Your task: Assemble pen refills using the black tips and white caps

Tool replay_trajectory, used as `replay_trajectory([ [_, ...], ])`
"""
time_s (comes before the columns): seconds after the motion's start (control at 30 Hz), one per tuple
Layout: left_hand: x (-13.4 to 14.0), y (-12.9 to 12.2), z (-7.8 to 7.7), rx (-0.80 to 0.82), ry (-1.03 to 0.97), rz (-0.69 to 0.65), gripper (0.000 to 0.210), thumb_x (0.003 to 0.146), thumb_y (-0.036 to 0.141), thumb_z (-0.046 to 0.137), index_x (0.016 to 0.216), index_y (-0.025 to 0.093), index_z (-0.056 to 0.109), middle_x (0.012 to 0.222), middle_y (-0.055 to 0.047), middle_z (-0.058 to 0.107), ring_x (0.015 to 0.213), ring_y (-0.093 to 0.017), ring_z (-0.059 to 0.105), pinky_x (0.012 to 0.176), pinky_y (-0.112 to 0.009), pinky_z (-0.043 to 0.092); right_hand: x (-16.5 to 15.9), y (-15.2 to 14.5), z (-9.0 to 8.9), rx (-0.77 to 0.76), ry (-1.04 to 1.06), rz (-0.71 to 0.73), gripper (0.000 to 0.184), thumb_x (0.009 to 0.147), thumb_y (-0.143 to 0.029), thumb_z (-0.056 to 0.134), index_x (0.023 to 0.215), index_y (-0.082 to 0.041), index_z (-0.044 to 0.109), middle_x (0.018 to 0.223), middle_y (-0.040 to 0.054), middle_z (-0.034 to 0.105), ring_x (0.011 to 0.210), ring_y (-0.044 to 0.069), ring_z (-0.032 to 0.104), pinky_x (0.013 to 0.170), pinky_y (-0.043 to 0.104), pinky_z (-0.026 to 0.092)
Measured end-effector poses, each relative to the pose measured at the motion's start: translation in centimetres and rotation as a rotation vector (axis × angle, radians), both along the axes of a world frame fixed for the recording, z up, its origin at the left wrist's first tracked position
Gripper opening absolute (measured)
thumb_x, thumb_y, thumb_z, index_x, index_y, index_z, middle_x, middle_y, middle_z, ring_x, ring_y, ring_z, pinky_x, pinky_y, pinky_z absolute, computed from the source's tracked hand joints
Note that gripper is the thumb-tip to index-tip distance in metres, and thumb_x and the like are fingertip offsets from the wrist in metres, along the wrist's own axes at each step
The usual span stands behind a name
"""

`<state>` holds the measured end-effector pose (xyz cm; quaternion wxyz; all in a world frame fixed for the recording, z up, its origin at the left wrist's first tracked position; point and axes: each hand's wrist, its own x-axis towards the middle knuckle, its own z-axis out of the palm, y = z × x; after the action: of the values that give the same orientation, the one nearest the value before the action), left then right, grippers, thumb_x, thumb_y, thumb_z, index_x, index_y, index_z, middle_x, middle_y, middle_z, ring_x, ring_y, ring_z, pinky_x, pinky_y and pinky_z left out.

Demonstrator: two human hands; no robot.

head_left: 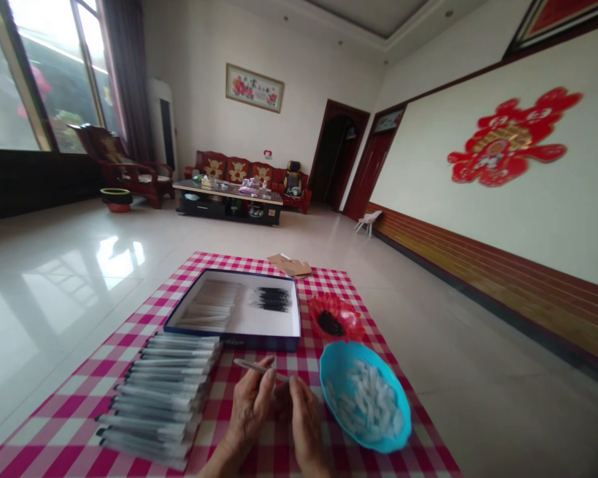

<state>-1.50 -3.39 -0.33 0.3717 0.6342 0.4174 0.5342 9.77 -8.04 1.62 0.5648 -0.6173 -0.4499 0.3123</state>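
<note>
1. Pale, glossy floor (pixel 478 398) spreads through a bright room with white walls; a large red ornament (pixel 508 139) hangs on the right-hand wall.
2. Against the far wall, a dark red wooden sofa (pixel 224 166) stands behind a low, cluttered coffee table (pixel 204 207).
3. In the foreground lies a pink-and-white checked cloth (pixel 389 465), bearing the things around the person's hands.
4. Near the middle of the cloth, a shallow box (pixel 259 330) with a dark blue rim holds pale rods (pixel 209 302) on its left and dark sticks (pixel 274 299) on its right.
5. Left of the hands, grey-white pens (pixel 164 392) lie side by side in a long, slightly uneven row, just in front of the box.
6. Right of the hands, a turquoise bowl (pixel 335 372) holds many short whitish pieces (pixel 371 405).
7. Just beyond it, a smaller red bowl (pixel 349 315) with a petal-like rim holds a heap of tiny dark pieces (pixel 330 323).
8. The left hand (pixel 250 401) pinches 1 pen (pixel 253 365) between thumb and fingers. The right hand (pixel 306 418) closes on its right end, fingertips partly hidden.
9. That pen is held above the cloth, tilted, in front of the box.
</note>
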Motion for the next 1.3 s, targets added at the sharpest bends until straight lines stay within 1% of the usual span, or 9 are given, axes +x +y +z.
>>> replay_trajectory([
  [0.23, -0.2, 1.0, 0.7, -0.425, -0.52, -0.226, 0.043, 0.076, 0.045, 0.069, 0.104, 0.013, 0.065, 0.077, -0.003, 0.067, 0.068, -0.015, 0.059, 0.061, -0.023, 0.046, -1.1, -0.5, 0.3, -0.033, -0.138, 0.369, 0.041, 0.092, -0.043, 0.039, 0.065, -0.018, 0.057, 0.055, -0.0027, 0.052, 0.051, 0.011, 0.043, 0.046, 0.022, 0.029],
  [0.37, -0.1, 1.0, 1.2, -0.601, -0.738, -0.302, 0.048, 0.069, 0.04, 0.076, 0.109, 0.015, 0.064, 0.072, -0.001, 0.064, 0.059, -0.011, 0.056, 0.055, -0.021, 0.044, -1.1, -1.1, 1.6, 0.0, -0.355, 0.371, 0.041, 0.093, -0.036, 0.04, 0.062, -0.017, 0.06, 0.052, -0.0016, 0.054, 0.046, 0.01, 0.042, 0.044, 0.023, 0.022],
  [0.47, -0.2, 1.2, 1.2, -0.647, -0.725, -0.323, 0.053, 0.068, 0.04, 0.076, 0.113, 0.016, 0.062, 0.065, 0.003, 0.058, 0.046, -0.006, 0.046, 0.043, -0.016, 0.035, 0.6, -1.2, 3.1, 0.059, -0.571, 0.302, 0.037, 0.089, -0.029, 0.046, 0.056, -0.019, 0.059, 0.05, -0.0014, 0.055, 0.047, 0.011, 0.046, 0.046, 0.023, 0.026],
  [0.63, 0.2, 1.0, 0.5, -0.488, -0.435, -0.354, 0.059, 0.076, 0.049, 0.066, 0.123, 0.013, 0.059, 0.055, 0.005, 0.051, 0.041, -0.005, 0.034, 0.039, -0.016, 0.023, 8.1, -0.3, 4.7, 0.028, -0.953, 0.015, 0.019, 0.083, -0.019, 0.049, 0.077, -0.022, 0.066, 0.074, 0.004, 0.065, 0.069, 0.018, 0.061, 0.062, 0.026, 0.043],
  [0.77, 0.6, 0.6, -0.1, -0.193, -0.129, -0.243, 0.046, 0.081, 0.047, 0.06, 0.112, 0.013, 0.068, 0.046, 0.006, 0.045, 0.043, -0.008, 0.036, 0.043, -0.019, 0.028, 13.6, 0.4, 3.2, -0.113, -1.133, -0.111, 0.016, 0.069, -0.01, 0.057, 0.074, -0.021, 0.067, 0.077, 0.0092, 0.067, 0.075, 0.025, 0.063, 0.07, 0.033, 0.044],
  [0.87, 0.5, 0.4, -0.2, 0.013, 0.029, -0.186, 0.035, 0.085, 0.038, 0.057, 0.11, 0.017, 0.07, 0.052, 0.003, 0.056, 0.046, -0.01, 0.046, 0.048, -0.02, 0.037, 15.4, 0.6, 1.7, -0.143, -1.149, -0.157, 0.019, 0.066, -0.007, 0.056, 0.073, -0.021, 0.067, 0.08, 0.0117, 0.069, 0.08, 0.028, 0.063, 0.073, 0.038, 0.044],
  [1.0, 0.4, 0.1, 0.0, 0.122, 0.084, -0.202, 0.029, 0.088, 0.032, 0.053, 0.109, 0.019, 0.069, 0.061, -0.001, 0.065, 0.051, -0.013, 0.056, 0.055, -0.022, 0.045, 15.7, 0.8, 1.6, -0.127, -1.12, -0.153, 0.019, 0.073, -0.011, 0.051, 0.075, -0.022, 0.067, 0.08, 0.0116, 0.069, 0.08, 0.028, 0.064, 0.074, 0.039, 0.045],
  [1.13, 0.5, 0.0, 0.0, 0.167, 0.1, -0.216, 0.028, 0.089, 0.029, 0.051, 0.109, 0.019, 0.068, 0.065, -0.001, 0.068, 0.052, -0.014, 0.059, 0.054, -0.021, 0.046, 14.0, 0.9, 3.7, -0.041, -1.026, -0.023, 0.021, 0.083, -0.02, 0.046, 0.09, -0.021, 0.066, 0.088, 0.0085, 0.069, 0.081, 0.023, 0.065, 0.074, 0.033, 0.049],
  [1.3, 0.7, 0.0, -0.5, 0.238, 0.131, -0.194, 0.028, 0.091, 0.025, 0.049, 0.113, 0.019, 0.065, 0.07, -0.003, 0.071, 0.055, -0.014, 0.062, 0.056, -0.021, 0.047, 10.1, 0.3, 5.5, 0.057, -0.519, 0.126, 0.025, 0.088, -0.032, 0.047, 0.1, -0.022, 0.067, 0.099, 0.0062, 0.068, 0.084, 0.02, 0.064, 0.076, 0.03, 0.051],
])
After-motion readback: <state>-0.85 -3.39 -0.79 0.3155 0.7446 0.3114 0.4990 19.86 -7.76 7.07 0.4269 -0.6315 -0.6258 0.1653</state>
